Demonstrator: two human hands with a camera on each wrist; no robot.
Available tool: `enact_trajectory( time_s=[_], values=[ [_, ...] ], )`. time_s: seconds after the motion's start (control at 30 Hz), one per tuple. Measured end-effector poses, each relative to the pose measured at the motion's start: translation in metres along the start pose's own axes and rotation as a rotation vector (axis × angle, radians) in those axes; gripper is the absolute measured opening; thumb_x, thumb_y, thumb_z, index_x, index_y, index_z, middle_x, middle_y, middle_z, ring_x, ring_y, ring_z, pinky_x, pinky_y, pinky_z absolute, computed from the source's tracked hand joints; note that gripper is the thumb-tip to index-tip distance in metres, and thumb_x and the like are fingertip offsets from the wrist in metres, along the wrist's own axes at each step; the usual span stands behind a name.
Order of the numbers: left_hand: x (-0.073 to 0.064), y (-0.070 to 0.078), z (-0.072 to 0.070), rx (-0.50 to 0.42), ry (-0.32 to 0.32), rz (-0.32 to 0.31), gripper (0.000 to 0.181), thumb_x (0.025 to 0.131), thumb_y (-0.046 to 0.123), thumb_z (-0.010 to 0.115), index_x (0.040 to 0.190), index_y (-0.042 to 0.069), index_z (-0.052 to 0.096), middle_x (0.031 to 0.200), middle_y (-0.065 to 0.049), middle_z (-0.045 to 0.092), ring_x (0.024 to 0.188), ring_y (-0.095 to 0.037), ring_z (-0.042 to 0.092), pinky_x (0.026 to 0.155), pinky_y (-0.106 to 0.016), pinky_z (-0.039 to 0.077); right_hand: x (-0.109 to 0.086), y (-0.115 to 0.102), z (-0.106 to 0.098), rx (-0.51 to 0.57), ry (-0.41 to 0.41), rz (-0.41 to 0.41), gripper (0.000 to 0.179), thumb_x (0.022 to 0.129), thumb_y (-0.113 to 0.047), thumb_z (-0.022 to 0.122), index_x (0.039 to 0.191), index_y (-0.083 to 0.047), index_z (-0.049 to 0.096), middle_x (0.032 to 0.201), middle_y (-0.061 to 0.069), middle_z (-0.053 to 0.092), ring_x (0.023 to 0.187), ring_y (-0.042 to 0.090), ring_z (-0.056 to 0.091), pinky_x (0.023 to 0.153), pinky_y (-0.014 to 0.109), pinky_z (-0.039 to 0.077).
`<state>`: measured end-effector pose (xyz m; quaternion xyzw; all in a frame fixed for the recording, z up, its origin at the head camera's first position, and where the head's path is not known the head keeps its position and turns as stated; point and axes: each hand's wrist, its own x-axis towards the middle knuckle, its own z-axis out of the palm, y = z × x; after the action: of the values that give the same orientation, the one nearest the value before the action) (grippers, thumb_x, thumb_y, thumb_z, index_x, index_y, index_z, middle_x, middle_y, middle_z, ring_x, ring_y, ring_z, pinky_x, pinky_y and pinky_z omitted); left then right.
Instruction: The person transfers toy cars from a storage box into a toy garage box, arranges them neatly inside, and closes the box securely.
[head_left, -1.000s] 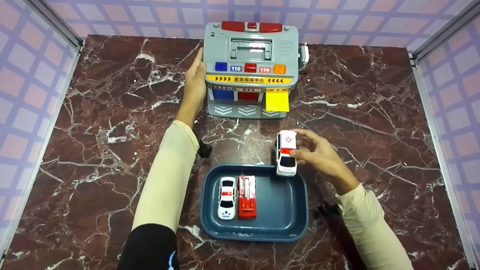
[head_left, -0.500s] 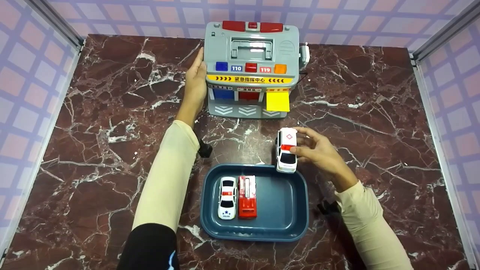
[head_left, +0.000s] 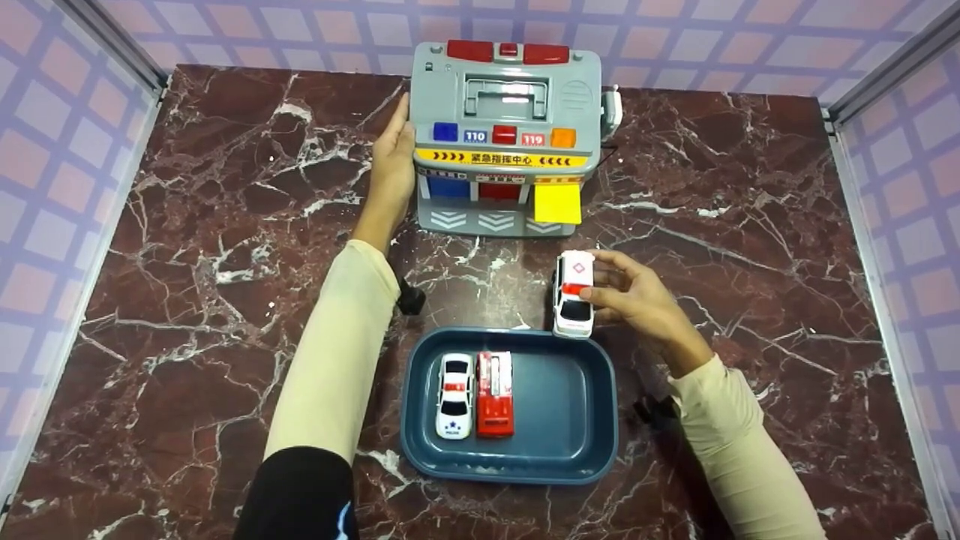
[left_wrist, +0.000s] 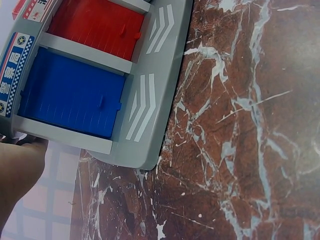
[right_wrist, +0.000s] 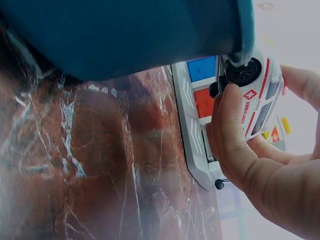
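Observation:
My right hand (head_left: 637,304) grips a white toy ambulance (head_left: 574,304) with a red roof light, thumb on top and fingers along its side. In the right wrist view the ambulance (right_wrist: 257,97) shows its wheel and red lettering, with fingers (right_wrist: 232,125) under and beside it. It is lifted, just past the far rim of the blue tray (head_left: 607,420). My left hand (head_left: 391,169) lies with straight fingers against the left side of a grey toy emergency station (head_left: 435,90). The station's blue door (left_wrist: 75,92) and red door (left_wrist: 102,27) are down; its yellow door (head_left: 557,204) stands raised.
A white toy police car (head_left: 454,396) and a red toy fire truck (head_left: 495,394) sit side by side in the tray's left half. A grey handset (head_left: 611,109) hangs on the station's right side. Checkered walls (head_left: 300,30) border the marbled tabletop (head_left: 225,270).
My right hand has carried the ambulance a little away from me, off the tray's far rim toward the station. The left hand stays on the station, which has shifted slightly right in view.

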<state>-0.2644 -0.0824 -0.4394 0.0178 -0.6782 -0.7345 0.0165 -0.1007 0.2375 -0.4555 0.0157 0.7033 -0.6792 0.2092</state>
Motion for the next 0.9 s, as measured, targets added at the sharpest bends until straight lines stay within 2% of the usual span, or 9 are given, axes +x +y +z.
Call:
enact_trajectory(
  time_s=[0.33,0.57,0.9],
  values=[
    [0.001,0.0,0.001,-0.017,0.002,-0.015,0.051,0.109,0.013,0.036,0.159,0.016,0.028,0.163,0.0,0.031,0.149,-0.006,0.027,0.116,-0.011,0.022,0.007,0.002,0.0,0.035,0.033,0.036,0.064,0.09,0.004,0.067,0.147,0.002,0.039,0.128,0.018,0.058,0.097,0.017,0.068,0.073,0.037,0.063],
    [0.001,0.0,0.0,0.005,-0.002,-0.02,0.05,0.109,0.013,0.034,0.159,0.017,0.028,0.164,0.002,0.029,0.149,-0.004,0.024,0.116,-0.01,0.021,0.012,0.002,-0.002,-0.075,0.034,0.023,0.063,0.091,-0.002,0.069,0.147,0.002,0.04,0.133,0.027,0.056,0.094,0.013,0.067,0.071,0.031,0.061],
    [0.0,0.0,0.0,-0.01,-0.001,-0.017,0.051,0.109,0.013,0.036,0.159,0.017,0.029,0.164,0.0,0.03,0.149,-0.006,0.027,0.117,-0.012,0.022,0.022,0.006,-0.001,0.021,0.03,0.033,0.063,0.09,0.005,0.066,0.147,0.002,0.041,0.12,0.015,0.062,0.094,0.018,0.069,0.071,0.037,0.063]
  ],
)
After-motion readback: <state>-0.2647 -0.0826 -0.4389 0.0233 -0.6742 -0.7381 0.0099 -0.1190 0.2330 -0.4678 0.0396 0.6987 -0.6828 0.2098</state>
